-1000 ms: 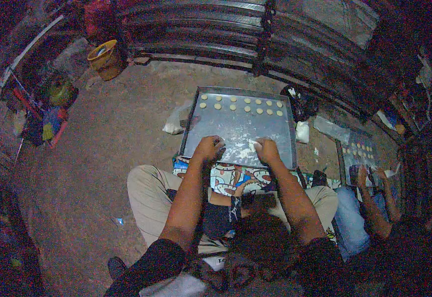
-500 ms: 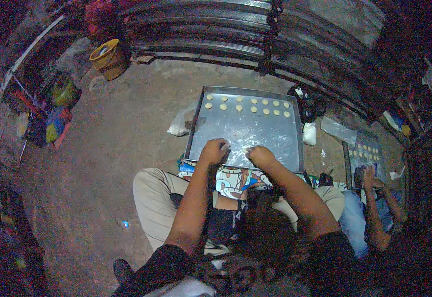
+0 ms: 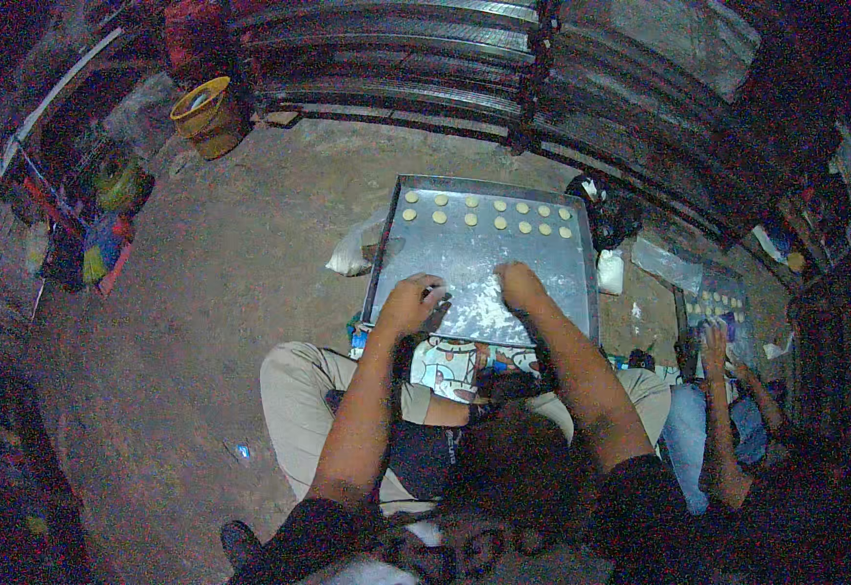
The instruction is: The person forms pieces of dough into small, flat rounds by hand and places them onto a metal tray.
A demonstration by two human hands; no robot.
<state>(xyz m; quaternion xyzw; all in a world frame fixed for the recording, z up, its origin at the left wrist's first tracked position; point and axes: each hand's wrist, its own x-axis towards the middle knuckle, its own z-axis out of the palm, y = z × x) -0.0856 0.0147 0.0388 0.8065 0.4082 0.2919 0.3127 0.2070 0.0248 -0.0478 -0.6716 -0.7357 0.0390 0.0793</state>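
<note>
A large metal baking tray (image 3: 425, 252) lies across my lap, tilted slightly. Along its far side run two rows of small, pale dough rounds (image 3: 501, 223). White flour (image 3: 479, 310) is smeared over the near middle of the tray. My left hand (image 3: 414, 304) is over the tray's near left part, its fingers curled inward; whatever they may hold is hidden. To the right of the flour, my right hand (image 3: 523, 289) is closed with the fingertips low at the tray surface, and I cannot make out anything in it.
A patterned cloth (image 3: 445, 366) shows under the tray's near edge. Bags of white powder (image 3: 611, 271) flank the tray. At right, a co-worker's hand (image 3: 714, 346) is at another tray (image 3: 720, 283) of dough rounds. A yellow bucket (image 3: 207, 119) stands far left, near metal racks (image 3: 396, 58).
My right hand has moved forward and a little right across the tray. My left hand has shifted slightly left, so the hands are farther apart. The co-worker's hands have moved too.
</note>
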